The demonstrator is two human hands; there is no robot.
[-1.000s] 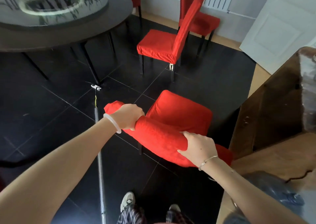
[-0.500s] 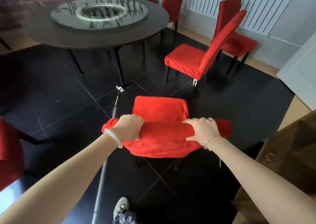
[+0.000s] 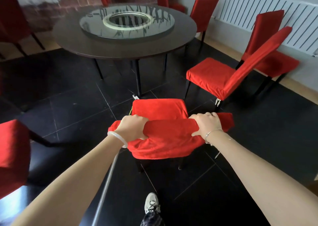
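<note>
A red-covered chair (image 3: pixel 159 111) stands on the black tiled floor in front of me, its seat pointing toward the round table. My left hand (image 3: pixel 133 128) grips the left end of the chair's top rail, fingers curled over it. My right hand (image 3: pixel 205 124) grips the right end of the same rail, thumb underneath. Both arms are stretched forward. The chair's dark legs show below the red cover.
A dark round table (image 3: pixel 123 36) with a glass turntable (image 3: pixel 127 21) stands ahead. Red chairs: two at right (image 3: pixel 222 77), one at the left edge (image 3: pixel 12 155), more behind the table. A metal pole (image 3: pixel 106 188) lies on the floor. A white radiator (image 3: pixel 268 13) lines the right wall.
The chair has swung round from facing right to facing the table, and moved nearer to it. My view turned left, so the wooden cabinet left the frame. Both hands kept their grip.
</note>
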